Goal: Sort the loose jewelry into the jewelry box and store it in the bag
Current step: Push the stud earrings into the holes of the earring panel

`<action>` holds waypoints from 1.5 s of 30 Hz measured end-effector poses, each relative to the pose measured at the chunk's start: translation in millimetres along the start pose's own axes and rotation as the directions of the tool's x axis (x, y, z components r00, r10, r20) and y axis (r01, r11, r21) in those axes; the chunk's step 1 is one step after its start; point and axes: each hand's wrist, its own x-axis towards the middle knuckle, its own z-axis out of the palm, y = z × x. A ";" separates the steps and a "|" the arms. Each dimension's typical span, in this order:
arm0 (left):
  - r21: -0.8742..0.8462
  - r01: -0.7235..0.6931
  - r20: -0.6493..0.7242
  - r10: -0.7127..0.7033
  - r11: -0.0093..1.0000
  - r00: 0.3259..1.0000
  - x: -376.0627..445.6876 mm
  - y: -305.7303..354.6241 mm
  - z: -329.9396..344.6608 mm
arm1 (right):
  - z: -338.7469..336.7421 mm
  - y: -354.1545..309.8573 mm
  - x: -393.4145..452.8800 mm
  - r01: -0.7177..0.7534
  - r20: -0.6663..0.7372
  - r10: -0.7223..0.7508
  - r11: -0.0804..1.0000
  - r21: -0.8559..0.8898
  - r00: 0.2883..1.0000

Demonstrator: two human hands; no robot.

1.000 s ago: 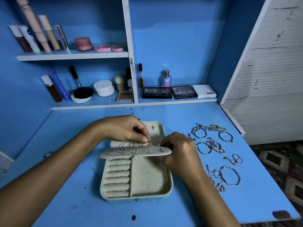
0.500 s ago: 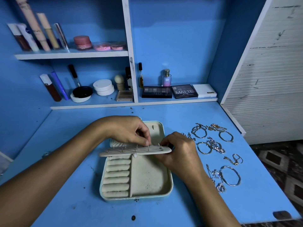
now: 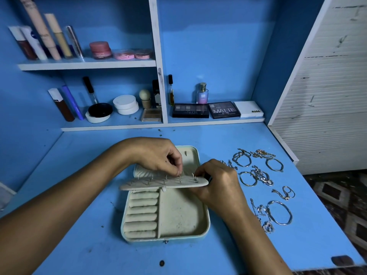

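Observation:
An open pale green jewelry box [image 3: 206, 229] lies on the blue desk, with ring rolls at its left and a bare compartment at its right. A cream earring panel [image 3: 151, 184] is raised level over its hinge, several earring posts sticking up from it. My left hand [image 3: 158, 155] pinches one post near the panel's right part. My right hand [image 3: 220, 185] grips the panel's right end, fingers curled round it. Loose silver bracelets and chains [image 3: 258, 175] lie on the desk to the right of the box. No bag is in view.
Shelves at the back hold cosmetics: tubes [image 3: 43, 40], pink jars [image 3: 100, 49], eyeshadow palettes [image 3: 224, 110] and a perfume bottle [image 3: 202, 94]. A white slatted panel [image 3: 327, 96] stands at the right. The desk's front right corner [image 3: 341, 261] is chipped.
The earring panel has tipped a little flatter over the box. Both hands stay on it, with my left fingers shifted slightly along the posts.

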 end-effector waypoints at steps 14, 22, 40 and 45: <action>0.014 0.012 0.032 -0.013 1.000 0.999 6.3 0.4 -1.2 | 0.3 -0.2 -0.4 0.015 -0.007 -0.015 0.999 -0.029 1.000; -0.026 0.032 -0.001 -0.032 0.999 0.999 -0.7 -1.9 0.0 | -0.4 -0.6 -0.3 0.009 -0.018 -0.010 0.999 -0.043 1.000; -0.649 -0.235 -0.456 -0.122 0.724 0.882 -41.8 -56.3 14.9 | -8.6 -17.1 3.9 -0.071 0.013 0.072 0.993 -0.091 0.997; -0.710 -0.352 -0.589 -0.240 0.610 0.772 -47.7 -65.2 35.8 | -10.5 -21.3 7.6 -0.112 0.024 0.114 0.992 -0.063 0.993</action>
